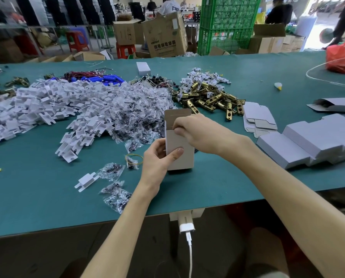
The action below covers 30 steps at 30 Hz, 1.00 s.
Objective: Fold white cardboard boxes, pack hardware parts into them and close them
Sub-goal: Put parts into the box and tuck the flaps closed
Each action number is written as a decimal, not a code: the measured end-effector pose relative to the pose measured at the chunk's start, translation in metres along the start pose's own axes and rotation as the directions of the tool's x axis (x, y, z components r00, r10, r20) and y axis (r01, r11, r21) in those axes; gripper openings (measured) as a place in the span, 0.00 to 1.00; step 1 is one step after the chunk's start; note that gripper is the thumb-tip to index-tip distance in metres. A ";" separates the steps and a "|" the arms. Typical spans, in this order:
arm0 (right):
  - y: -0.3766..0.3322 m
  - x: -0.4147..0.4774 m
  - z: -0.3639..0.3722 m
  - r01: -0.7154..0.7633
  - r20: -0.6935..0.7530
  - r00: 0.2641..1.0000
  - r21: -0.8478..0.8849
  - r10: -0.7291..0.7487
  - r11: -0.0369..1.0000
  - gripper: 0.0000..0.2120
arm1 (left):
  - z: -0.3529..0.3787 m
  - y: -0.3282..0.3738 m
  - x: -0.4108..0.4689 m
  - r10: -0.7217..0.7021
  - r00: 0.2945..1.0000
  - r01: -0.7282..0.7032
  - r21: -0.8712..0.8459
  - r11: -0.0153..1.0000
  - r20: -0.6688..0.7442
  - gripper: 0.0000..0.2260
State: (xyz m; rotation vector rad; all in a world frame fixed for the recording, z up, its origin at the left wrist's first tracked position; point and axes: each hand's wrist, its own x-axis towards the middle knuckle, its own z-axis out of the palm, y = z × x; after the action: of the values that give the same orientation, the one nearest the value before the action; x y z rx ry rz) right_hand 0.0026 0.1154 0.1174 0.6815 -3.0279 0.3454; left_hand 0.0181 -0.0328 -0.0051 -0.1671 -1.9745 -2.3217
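A white cardboard box [184, 157] stands upright on the green table [217, 181], its top lid flap raised. My left hand [157, 159] grips the box's lower body, thumb across the front face. My right hand [197, 129] is at the open top with fingers curled over the rim; what they hold is hidden. Behind the box lie brass latch parts [209, 99], small plastic bags of screws [135, 115] and white plastic pieces [53, 101].
Flat box blanks [258, 117] and folded white boxes [312, 141] lie to the right. Loose screw bags [115, 189], a white plastic piece [86, 181] and a rubber band [134, 158] sit near the front edge. A red bag [342, 57] is far right.
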 end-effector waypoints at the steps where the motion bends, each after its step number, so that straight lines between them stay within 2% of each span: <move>1: 0.000 0.000 0.001 -0.005 0.000 1.000 0.004 0.005 1.000 0.11 | 0.000 0.000 0.000 0.000 1.000 0.000 0.001 1.000 0.001 0.19; 5: 0.001 -0.001 0.001 -0.014 -0.049 0.999 0.045 0.016 0.999 0.10 | 0.000 0.001 -0.001 -0.001 1.000 0.001 0.003 1.000 -0.002 0.20; 8: 0.004 -0.005 -0.001 0.030 -0.153 0.988 0.143 -0.008 0.989 0.10 | 0.000 0.001 -0.001 -0.006 1.000 0.006 0.003 1.000 -0.012 0.21; 13: 0.013 -0.004 0.002 0.111 -0.399 0.917 0.250 -0.002 0.962 0.10 | 0.002 0.002 -0.002 -0.016 0.999 0.016 -0.008 1.000 -0.042 0.20; 17: 0.024 0.000 0.011 0.071 -0.479 0.873 0.316 0.094 0.946 0.11 | 0.001 0.001 -0.002 -0.022 0.999 0.022 0.001 1.000 -0.049 0.22; 20: 0.033 0.004 0.020 -0.007 -0.445 0.876 0.371 0.184 0.929 0.11 | 0.002 0.001 -0.002 -0.016 0.998 0.016 0.011 1.000 -0.059 0.19; 24: 0.049 0.006 0.034 -0.164 -0.330 0.887 0.428 0.323 0.889 0.10 | -0.001 -0.002 0.002 -0.039 0.991 0.034 -0.039 0.999 -0.130 0.16; 30: 0.060 0.002 0.063 -0.246 -0.158 0.934 0.364 0.320 0.898 0.14 | 0.000 -0.003 0.004 -0.061 0.986 0.053 -0.053 0.997 -0.156 0.14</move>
State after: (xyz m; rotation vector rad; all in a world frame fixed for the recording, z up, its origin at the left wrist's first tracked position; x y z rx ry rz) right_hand -0.0227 0.1531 0.0433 0.1791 -2.8778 0.9042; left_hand 0.0142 -0.0325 -0.0076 0.0691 -1.8723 -2.3387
